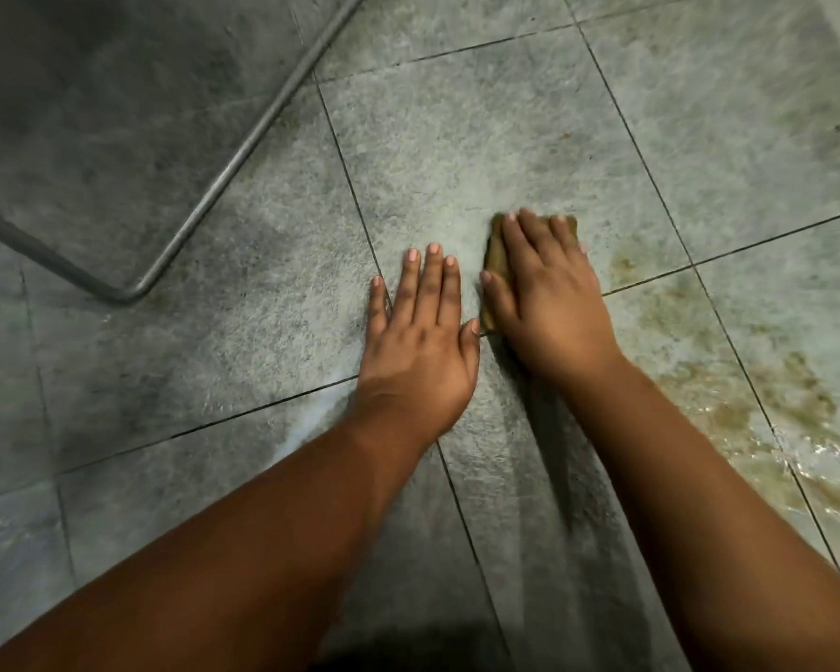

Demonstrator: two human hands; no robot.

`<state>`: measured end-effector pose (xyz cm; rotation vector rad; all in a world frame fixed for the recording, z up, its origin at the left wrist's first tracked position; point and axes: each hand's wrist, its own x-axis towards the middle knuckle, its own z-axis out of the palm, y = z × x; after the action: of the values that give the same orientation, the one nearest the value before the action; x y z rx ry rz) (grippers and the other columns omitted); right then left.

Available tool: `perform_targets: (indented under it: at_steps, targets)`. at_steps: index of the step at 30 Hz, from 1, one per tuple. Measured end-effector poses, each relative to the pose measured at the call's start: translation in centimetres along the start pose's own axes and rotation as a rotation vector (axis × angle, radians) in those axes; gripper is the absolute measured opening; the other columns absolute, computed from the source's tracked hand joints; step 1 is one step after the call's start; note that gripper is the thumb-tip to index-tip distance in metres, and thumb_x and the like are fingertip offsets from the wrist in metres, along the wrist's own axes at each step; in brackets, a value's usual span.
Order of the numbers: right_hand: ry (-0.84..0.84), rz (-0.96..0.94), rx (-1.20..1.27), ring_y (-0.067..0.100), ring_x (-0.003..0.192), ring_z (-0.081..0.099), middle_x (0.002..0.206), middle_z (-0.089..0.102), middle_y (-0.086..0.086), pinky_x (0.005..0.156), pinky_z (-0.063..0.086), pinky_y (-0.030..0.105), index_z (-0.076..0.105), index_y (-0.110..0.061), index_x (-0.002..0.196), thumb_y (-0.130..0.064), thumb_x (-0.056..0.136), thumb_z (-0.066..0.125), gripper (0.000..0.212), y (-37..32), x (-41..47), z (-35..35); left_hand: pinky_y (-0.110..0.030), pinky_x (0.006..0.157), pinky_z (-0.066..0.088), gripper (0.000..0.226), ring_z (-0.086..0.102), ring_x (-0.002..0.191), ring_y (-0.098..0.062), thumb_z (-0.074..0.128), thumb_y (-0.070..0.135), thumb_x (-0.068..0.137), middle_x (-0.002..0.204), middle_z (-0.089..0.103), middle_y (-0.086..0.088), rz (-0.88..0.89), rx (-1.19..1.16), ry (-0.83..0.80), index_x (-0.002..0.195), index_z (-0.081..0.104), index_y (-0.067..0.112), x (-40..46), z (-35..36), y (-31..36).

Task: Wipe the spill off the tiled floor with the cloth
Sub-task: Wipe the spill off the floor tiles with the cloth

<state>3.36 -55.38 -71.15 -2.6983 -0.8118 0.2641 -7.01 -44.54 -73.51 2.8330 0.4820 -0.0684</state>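
Two hands are down on the tiled floor (457, 152), side by side and nearly touching at the thumbs. Right hand (549, 303) lies flat on the cloth (494, 257), fingers straight and spread, pressing it to the tile; nothing is gripped. Cloth is olive-brown and mostly hidden under the palm (only its edges show, past the fingertips and along the thumb side). Left hand (420, 337) rests flat on bare tile just to the left of the right hand, fingers extended and together, holding nothing.

Spill (767, 405): brownish, wet and glossy, lying to the right of the right hand and nearer the person, alongside the right forearm. Fainter brown smears reach up towards the cloth, just right of the right wrist. Cloth and the main pool are apart.

Tile under and ahead of both hands looks paler, with dark grout lines crossing beneath the left palm. Farther out, well to the left of the left hand and beyond it, a bent metal tube frame (200, 206) rests on the floor.
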Motion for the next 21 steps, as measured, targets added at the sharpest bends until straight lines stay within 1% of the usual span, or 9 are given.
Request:
perform_targets:
  at_steps: [2, 5, 10, 13, 15, 18, 21]
  targets:
    - [0.001, 0.023, -0.007, 0.03, 0.152, 0.01, 0.162, 0.023, 0.006, 0.123, 0.011, 0.045, 0.026, -0.017, 0.155, -0.047, 0.1, 0.035, 0.064, 0.1, -3.0, 0.4, -0.051, 0.121, 0.001, 0.063, -0.007, 0.151, -0.022, 0.018, 0.041, 0.102, 0.165, 0.0, -0.006, -0.004, 0.004, -0.003, 0.156, 0.006, 0.012, 0.0, 0.2, 0.0]
    - [0.008, 0.061, -0.006, 0.03, 0.152, 0.009, 0.163, 0.022, 0.006, 0.122, 0.008, 0.045, 0.026, -0.017, 0.155, -0.045, 0.101, 0.035, 0.061, 0.0, -2.7, 0.5, -0.051, 0.121, 0.002, 0.063, -0.006, 0.151, -0.022, 0.017, 0.041, 0.102, 0.165, 0.0, -0.006, -0.002, 0.009, -0.005, 0.156, 0.007, 0.012, 0.0, 0.2, 0.0]
    - [0.027, 0.054, -0.024, 0.035, 0.15, 0.012, 0.162, 0.025, 0.009, 0.121, 0.011, 0.049, 0.029, -0.014, 0.154, -0.04, 0.103, 0.038, 0.058, 0.9, 5.1, -0.2, -0.049, 0.121, -0.005, 0.062, -0.014, 0.15, -0.021, 0.017, 0.041, 0.103, 0.164, -0.007, -0.005, -0.008, 0.01, -0.039, 0.156, -0.001, 0.013, 0.0, -0.2, 0.1]
    - [-0.005, 0.08, -0.033, 0.035, 0.151, 0.01, 0.163, 0.021, 0.009, 0.122, 0.009, 0.049, 0.026, -0.014, 0.155, -0.04, 0.103, 0.037, 0.059, 1.5, 10.0, -1.1, -0.048, 0.12, -0.008, 0.062, -0.019, 0.149, -0.02, 0.014, 0.041, 0.103, 0.164, -0.014, -0.003, -0.008, 0.007, -0.069, 0.156, -0.007, 0.014, 0.0, -0.5, 0.1]
    - [-0.033, 0.093, -0.043, 0.035, 0.151, 0.008, 0.163, 0.019, 0.01, 0.122, 0.008, 0.049, 0.023, -0.013, 0.156, -0.041, 0.103, 0.036, 0.06, 1.7, 11.5, -1.3, -0.048, 0.12, -0.008, 0.062, -0.02, 0.149, -0.019, 0.013, 0.041, 0.103, 0.163, -0.015, -0.003, -0.012, 0.003, -0.07, 0.156, -0.008, 0.015, 0.0, -0.5, 0.1]
    - [-0.024, 0.076, -0.063, 0.037, 0.15, 0.009, 0.163, 0.02, 0.012, 0.122, 0.009, 0.05, 0.023, -0.014, 0.155, -0.042, 0.103, 0.037, 0.061, 1.6, 10.6, -0.9, -0.048, 0.121, -0.008, 0.062, -0.021, 0.148, -0.018, 0.011, 0.042, 0.103, 0.163, -0.016, -0.002, -0.019, 0.004, -0.079, 0.156, -0.009, 0.015, -0.1, -0.7, 0.0]
    - [-0.025, 0.063, -0.046, 0.036, 0.15, 0.011, 0.162, 0.023, 0.011, 0.122, 0.01, 0.05, 0.025, -0.015, 0.155, -0.043, 0.102, 0.038, 0.061, 1.5, 6.6, -0.4, -0.047, 0.12, -0.009, 0.062, -0.023, 0.148, -0.018, 0.009, 0.042, 0.103, 0.162, -0.019, -0.001, -0.018, 0.018, -0.096, 0.155, -0.011, 0.015, 0.0, -0.6, 0.1]
